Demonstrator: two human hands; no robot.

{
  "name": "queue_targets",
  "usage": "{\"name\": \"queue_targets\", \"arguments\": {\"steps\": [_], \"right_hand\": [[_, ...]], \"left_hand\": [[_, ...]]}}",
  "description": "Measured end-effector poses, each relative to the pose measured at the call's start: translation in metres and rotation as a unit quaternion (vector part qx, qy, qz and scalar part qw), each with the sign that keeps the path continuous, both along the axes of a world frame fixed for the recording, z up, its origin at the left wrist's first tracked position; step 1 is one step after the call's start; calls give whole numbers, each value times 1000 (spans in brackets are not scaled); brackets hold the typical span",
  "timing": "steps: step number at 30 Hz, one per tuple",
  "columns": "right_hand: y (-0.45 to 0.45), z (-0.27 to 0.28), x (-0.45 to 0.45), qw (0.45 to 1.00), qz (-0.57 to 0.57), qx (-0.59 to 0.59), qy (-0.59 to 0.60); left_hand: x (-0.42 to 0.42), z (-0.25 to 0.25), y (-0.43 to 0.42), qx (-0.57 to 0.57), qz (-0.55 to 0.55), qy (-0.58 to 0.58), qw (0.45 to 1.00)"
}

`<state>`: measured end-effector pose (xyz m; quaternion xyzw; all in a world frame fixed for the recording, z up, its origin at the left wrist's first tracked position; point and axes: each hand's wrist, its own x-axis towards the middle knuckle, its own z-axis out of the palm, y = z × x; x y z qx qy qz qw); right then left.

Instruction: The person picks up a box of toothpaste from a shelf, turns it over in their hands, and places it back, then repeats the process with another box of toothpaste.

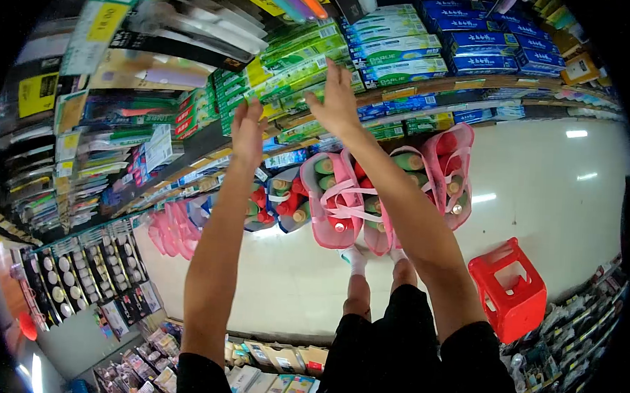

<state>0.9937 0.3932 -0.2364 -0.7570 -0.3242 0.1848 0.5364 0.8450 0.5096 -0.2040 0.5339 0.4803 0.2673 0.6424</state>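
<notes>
Both arms reach up to a shelf stacked with green toothpaste boxes (293,61). My left hand (249,134) is at the near left end of that stack, fingers stretched upward and nothing visible in them. Further right, my right hand (335,105) has its thumb and fingers apart at the stack's other end. Whether either hand touches the cartons, I cannot tell. White-and-green Darlie toothpaste boxes (399,51) lie in a pile just beyond my right hand.
Blue cartons (483,44) fill the shelf at the right. Below, pink mesh-sided bags (332,215) with red and green bottles stand on the floor by my feet. A red plastic stool (511,293) stands at the right. Packaged goods (296,389) line the shelf behind me.
</notes>
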Motion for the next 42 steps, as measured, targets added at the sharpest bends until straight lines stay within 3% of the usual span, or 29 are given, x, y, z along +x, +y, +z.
{"name": "queue_targets", "arguments": {"steps": [1, 4, 8, 13, 23, 27, 30, 32, 34, 36, 37, 38, 39, 40, 41, 42], "right_hand": [[4, -1, 2, 1000, 8, -21, 21], [20, -33, -2, 990, -34, -8, -139], [24, -22, -12, 998, -46, -21, -33], [31, -13, -8, 994, -45, 67, 70], [37, -17, 8, 988, -61, 110, 94], [41, -14, 9, 989, -78, 108, 71], [25, -3, 1, 993, -92, 63, 30], [-19, 8, -15, 986, -65, 150, 25], [-76, 2, -39, 975, -11, 221, 34], [-147, -24, -76, 983, 40, 120, 131], [-188, -56, -94, 987, 100, 31, 119], [-233, -91, -114, 990, 113, 38, 76], [-304, -180, -159, 971, 182, -154, 15], [-364, -187, -165, 933, 241, -265, 23], [-400, -174, -162, 884, 280, -340, 157], [-433, -139, -158, 863, 293, -405, 72]], "left_hand": [[3, -2, 6, 6, -24, -4, 1000], [15, -8, 22, -55, -1, -13, 998], [24, -13, 27, -82, -10, -65, 995], [48, -17, 29, -63, -16, -43, 997], [65, -14, 23, -62, -49, -63, 995], [67, -16, 25, -81, -14, -68, 994], [54, -18, 25, -48, -33, -52, 997], [39, -15, -9, 109, 53, -20, 992], [14, 1, -65, 202, 59, 45, 977], [-63, -53, -104, 243, -2, 104, 964], [-101, -74, -134, 292, -115, 105, 944], [-182, -137, -171, 289, -229, 224, 902], [-258, -194, -208, 304, -357, 331, 819], [-329, -243, -243, 322, -474, 393, 719], [-256, -112, -304, 84, -339, 338, 874], [-311, -134, -343, 19, -389, 347, 853]]}}
